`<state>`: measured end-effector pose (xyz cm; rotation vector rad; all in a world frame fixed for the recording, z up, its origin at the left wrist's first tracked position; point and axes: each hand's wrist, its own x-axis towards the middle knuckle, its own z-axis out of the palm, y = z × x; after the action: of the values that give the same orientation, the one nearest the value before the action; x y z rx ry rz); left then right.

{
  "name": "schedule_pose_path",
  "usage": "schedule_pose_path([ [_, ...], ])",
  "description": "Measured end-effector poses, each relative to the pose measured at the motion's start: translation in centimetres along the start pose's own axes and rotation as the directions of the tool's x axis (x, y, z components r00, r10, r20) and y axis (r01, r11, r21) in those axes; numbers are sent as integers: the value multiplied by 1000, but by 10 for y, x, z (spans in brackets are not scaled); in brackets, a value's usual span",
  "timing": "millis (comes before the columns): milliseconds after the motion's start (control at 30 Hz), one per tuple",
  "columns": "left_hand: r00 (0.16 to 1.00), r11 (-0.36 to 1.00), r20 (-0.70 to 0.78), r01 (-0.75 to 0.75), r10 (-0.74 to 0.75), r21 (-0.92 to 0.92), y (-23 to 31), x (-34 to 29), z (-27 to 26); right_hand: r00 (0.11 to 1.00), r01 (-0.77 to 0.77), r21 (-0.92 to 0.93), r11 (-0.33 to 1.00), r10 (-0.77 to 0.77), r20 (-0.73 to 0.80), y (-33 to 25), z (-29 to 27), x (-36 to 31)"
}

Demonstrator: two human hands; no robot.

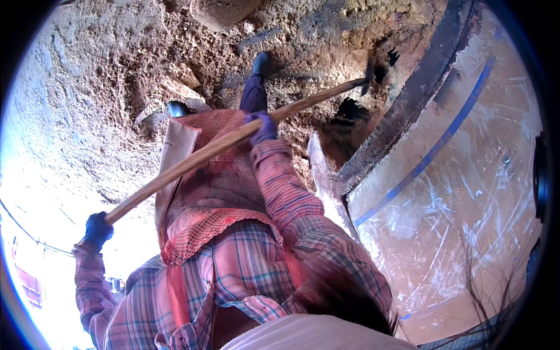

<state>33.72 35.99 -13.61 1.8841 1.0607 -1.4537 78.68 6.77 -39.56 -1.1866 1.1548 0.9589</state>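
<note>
A hoe [204,153] with a long wooden handle slants across my body from lower left to upper right. My left hand [97,229], in a dark blue glove, is closed round the handle's rear end. Further up the shaft, my right hand [262,129], gloved in blue-purple, grips it in front of my red mesh apron [219,181]. The hoe's dark metal head [367,79] is at the far right, close to rough brown soil [315,58]. Soil and blur obscure the blade's exact shape, and I cannot tell whether it touches the ground.
My boots [262,64] stand on uneven, lumpy ground. To the right, a curved dark metal rim [402,105] borders a large scratched panel [449,192] with a blue stripe. Dark hollows [352,111] lie beside the rim. A rounded, soil-coated object [224,11] sits at the top.
</note>
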Motion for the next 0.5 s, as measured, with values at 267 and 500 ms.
schedule_pose_path([
  [267, 978, 949, -183, -36, 97, 312, -21, 2, -92, 981, -169, 120, 978, 179, -76, 25, 46, 6],
  [500, 964, 957, -193, -132, 185, 259, 137, 38, -125, 999, 49, 121, 991, -50, 4, -91, -11, 63],
])
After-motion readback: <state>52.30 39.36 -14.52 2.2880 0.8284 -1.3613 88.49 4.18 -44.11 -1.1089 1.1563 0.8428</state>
